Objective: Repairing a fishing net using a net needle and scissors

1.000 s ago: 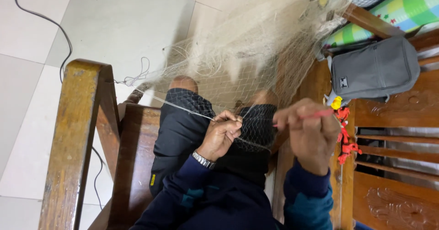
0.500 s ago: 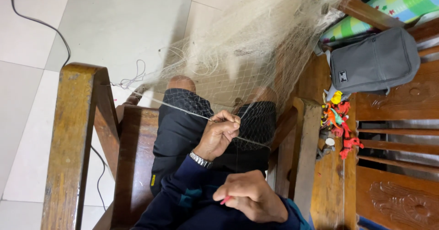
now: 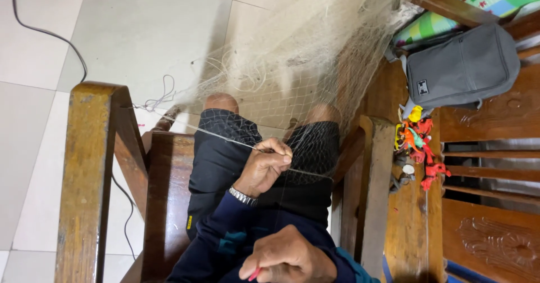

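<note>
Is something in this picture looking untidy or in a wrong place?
Nothing looks damaged. The fishing net lies bunched over the person's knees, loose threads trailing onto the floor tiles. Small plastic toys sit piled on the wooden bench.

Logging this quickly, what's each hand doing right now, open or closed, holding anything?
Left hand: closed, pinching a taut cord at the fishing net.
Right hand: closed around a small red tool, mostly hidden.

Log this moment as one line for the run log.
left hand: pinching net cord over lap | right hand: low near body, holding small red tool | fishing net: draped over knees
</note>
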